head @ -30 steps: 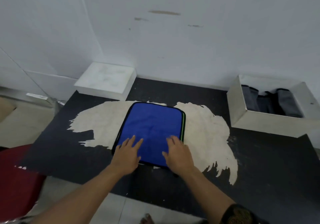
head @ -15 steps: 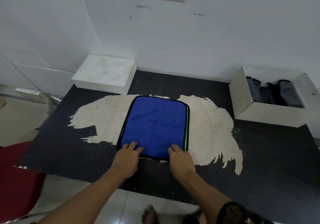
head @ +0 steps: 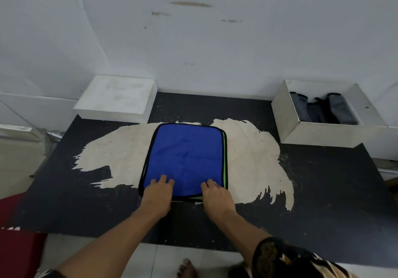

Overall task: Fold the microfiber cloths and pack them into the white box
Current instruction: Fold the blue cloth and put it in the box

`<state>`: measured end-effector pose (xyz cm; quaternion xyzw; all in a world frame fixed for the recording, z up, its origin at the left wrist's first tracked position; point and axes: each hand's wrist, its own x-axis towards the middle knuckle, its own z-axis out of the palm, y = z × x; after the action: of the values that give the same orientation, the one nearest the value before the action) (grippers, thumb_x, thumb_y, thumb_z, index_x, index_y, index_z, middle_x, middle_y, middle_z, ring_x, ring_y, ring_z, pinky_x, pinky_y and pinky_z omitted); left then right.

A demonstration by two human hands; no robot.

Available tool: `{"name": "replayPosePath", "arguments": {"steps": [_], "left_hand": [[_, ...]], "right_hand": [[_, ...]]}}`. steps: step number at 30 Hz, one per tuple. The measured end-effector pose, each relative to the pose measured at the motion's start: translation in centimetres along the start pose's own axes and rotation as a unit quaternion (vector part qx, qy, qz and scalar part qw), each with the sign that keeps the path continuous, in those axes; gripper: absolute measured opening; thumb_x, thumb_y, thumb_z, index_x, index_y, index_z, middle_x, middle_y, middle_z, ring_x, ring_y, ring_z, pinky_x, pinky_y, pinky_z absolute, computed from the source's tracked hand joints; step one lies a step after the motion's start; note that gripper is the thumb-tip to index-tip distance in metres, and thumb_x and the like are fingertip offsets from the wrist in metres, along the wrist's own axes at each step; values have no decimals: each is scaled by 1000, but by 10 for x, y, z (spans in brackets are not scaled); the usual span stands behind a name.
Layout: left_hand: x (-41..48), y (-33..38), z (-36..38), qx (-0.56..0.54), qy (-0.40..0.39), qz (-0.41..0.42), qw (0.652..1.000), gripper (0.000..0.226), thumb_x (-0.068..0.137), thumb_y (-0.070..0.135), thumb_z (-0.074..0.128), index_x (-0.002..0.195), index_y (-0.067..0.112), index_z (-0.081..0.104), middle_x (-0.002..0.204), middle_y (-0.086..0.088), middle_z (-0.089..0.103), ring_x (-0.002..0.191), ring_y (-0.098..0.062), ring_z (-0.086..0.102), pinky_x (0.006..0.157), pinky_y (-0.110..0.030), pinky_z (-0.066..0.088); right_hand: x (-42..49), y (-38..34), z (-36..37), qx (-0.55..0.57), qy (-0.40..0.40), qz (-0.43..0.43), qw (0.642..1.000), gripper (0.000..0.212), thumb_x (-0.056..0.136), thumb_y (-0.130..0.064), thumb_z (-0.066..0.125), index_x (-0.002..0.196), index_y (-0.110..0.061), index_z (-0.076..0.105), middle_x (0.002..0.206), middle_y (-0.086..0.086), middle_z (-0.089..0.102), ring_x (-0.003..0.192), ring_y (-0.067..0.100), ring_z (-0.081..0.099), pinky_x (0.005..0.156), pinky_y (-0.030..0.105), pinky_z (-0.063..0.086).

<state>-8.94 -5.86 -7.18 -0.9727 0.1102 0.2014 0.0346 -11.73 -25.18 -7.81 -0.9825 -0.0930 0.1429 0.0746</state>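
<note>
Both hands sit at the near hem of the blue microfiber cloth (head: 185,155). Left hand (head: 158,196) and right hand (head: 217,198) have fingers bent onto the edge, thumbs hidden: pinching or just pressing, cannot tell. The cloth lies flat mid-table (head: 323,191). A green layer along its right side suggests it's doubled, so probably more folding, then packing. The white box (head: 318,133), far right, already holds upright grey cloths (head: 338,109); count unclear, partly hidden by its wall. Far-left white block (head: 116,99): lid or box, unclear.
</note>
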Motion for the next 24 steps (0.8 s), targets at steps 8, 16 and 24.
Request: {"name": "replayPosePath", "arguments": {"steps": [8, 16, 24], "left_hand": [[2, -4, -5, -44, 30, 0, 999, 32, 98, 40, 47, 119, 17, 54, 121, -3, 50, 102, -24, 53, 83, -35, 48], [-6, -14, 4, -20, 59, -52, 997, 37, 80, 17, 65, 115, 20, 52, 119, -4, 49, 104, -23, 53, 90, -37, 46], [-13, -41, 4, -150, 158, -159, 963, 32, 82, 9, 61, 113, 18, 63, 110, -9, 47, 96, -28, 50, 82, -39, 46]], "right_hand": [[2, -1, -2, 31, 8, 41, 999, 30, 89, -8, 58, 118, -11, 54, 118, 8, 56, 95, 27, 62, 75, 35, 50], [2, 8, -8, 99, 1, 72, 992, 26, 84, 3, 57, 106, -11, 58, 107, 8, 62, 91, 24, 61, 74, 32, 46], [10, 29, -22, 117, 86, 132, 981, 30, 85, 5, 49, 105, -10, 66, 101, 8, 64, 89, 22, 56, 74, 31, 48]]}}
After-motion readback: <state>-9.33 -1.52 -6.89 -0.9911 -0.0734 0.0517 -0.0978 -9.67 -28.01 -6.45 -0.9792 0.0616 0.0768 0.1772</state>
